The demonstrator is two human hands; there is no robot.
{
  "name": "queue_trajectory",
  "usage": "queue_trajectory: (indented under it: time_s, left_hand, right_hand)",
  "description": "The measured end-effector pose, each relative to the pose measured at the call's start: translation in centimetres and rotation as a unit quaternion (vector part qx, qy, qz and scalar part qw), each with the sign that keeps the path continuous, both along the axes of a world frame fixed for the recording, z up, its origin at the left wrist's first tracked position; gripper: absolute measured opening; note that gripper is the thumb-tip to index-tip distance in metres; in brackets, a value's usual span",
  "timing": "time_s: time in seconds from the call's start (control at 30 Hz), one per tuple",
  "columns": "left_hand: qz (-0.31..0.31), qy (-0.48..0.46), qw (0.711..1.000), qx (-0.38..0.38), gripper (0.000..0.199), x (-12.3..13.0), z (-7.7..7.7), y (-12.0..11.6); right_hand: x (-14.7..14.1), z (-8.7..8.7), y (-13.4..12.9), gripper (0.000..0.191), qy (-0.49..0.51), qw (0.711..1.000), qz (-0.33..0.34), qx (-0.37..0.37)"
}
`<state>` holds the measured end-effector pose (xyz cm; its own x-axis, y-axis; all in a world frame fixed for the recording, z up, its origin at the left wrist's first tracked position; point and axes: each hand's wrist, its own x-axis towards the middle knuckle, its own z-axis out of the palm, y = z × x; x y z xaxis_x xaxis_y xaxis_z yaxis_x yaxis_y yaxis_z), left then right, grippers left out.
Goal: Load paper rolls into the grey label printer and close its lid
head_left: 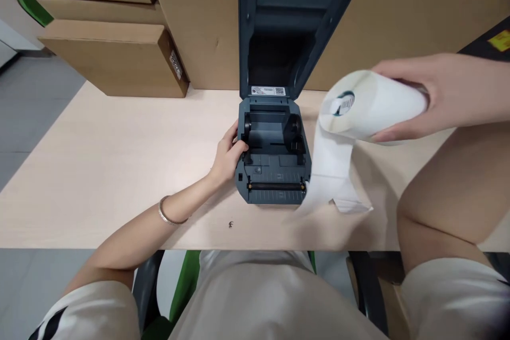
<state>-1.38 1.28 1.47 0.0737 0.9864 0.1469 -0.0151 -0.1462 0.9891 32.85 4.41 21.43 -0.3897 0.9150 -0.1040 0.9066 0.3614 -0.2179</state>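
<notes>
label printer (274, 159) sits mid-counter (99, 170) before stacked cardboard boxes (115, 58), lid (287, 21) raised, roll bay bare. label roll (368, 106) hangs above the counter right of the printer, gripped end-on by the closed right hand (438, 95), its tail (332, 180) trailing down. left hand (227, 156), fingers curled, holds the printer's left wall. for a clean load, judged: steady the base, align the core between the holders.

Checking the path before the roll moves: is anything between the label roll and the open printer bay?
Nothing visible: the label roll in the right hand hangs right of the printer, lid up, bay bare.
</notes>
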Motion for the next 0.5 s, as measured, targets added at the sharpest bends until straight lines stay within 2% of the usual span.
queue_trajectory:
  time_s: [0.07,0.17,0.37,0.43,0.5]
  left_hand:
    - [-0.003,0.002,1.0,0.005,0.048,-0.1,-0.1,0.1]
    - [-0.004,0.013,1.0,0.011,0.045,-0.2,-0.1,0.2]
    - [0.008,0.021,1.0,-0.008,0.046,-0.2,0.4,0.4]
    - [0.009,0.018,1.0,-0.02,0.049,-0.2,0.6,0.3]
    - [0.01,0.018,1.0,-0.023,0.05,-0.1,0.7,0.2]
  right_hand:
    - [1.3,-1.4,1.1,0.079,-0.019,0.997,-0.031,-0.065]
    - [0.8,-4.3,2.9,0.07,-0.016,0.991,-0.042,-0.123]
    - [-2.4,-10.2,6.3,0.08,0.009,0.99,-0.022,-0.14]
    - [-2.6,-11.3,6.5,0.085,0.026,0.989,-0.019,-0.145]
    - [-2.2,-11.7,5.8,0.096,0.041,0.989,-0.014,-0.139]
